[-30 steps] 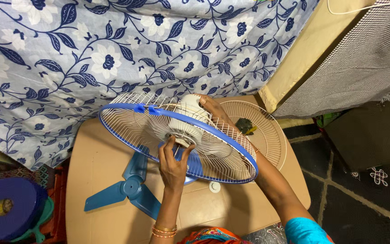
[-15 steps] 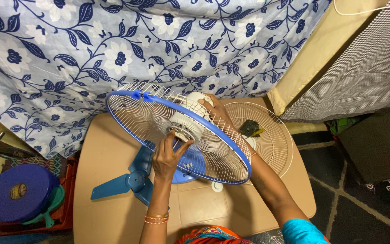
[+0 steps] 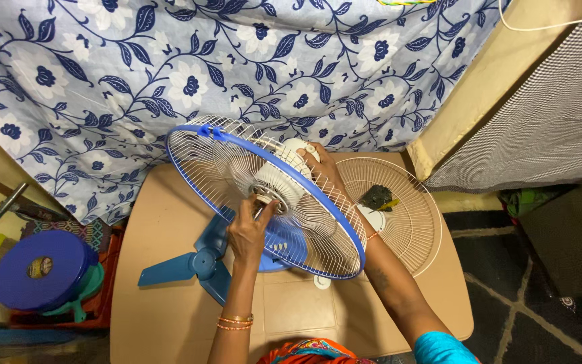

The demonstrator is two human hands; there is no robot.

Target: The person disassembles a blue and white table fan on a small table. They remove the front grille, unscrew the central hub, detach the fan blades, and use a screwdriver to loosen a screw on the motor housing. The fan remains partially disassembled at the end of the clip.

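Head view, mid-frame on the tan counter [image 3: 170, 296]: left hand [image 3: 250, 232] pinches the small hub fitting at the blue-rimmed white wire fan guard [image 3: 264, 202] centre, right hand [image 3: 323, 168] grips the white motor housing [image 3: 298, 152] behind, best kept braced while fingers turn squarely.

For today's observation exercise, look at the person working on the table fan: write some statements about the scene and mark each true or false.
1. The left hand is at the hub of the blue-rimmed wire guard. True.
2. The right hand rests on the white motor housing behind the guard. True.
3. The blue fan blade is mounted on the shaft. False: it lies flat on the tan table.
4. The second wire guard hangs on the wall. False: it lies on the table.
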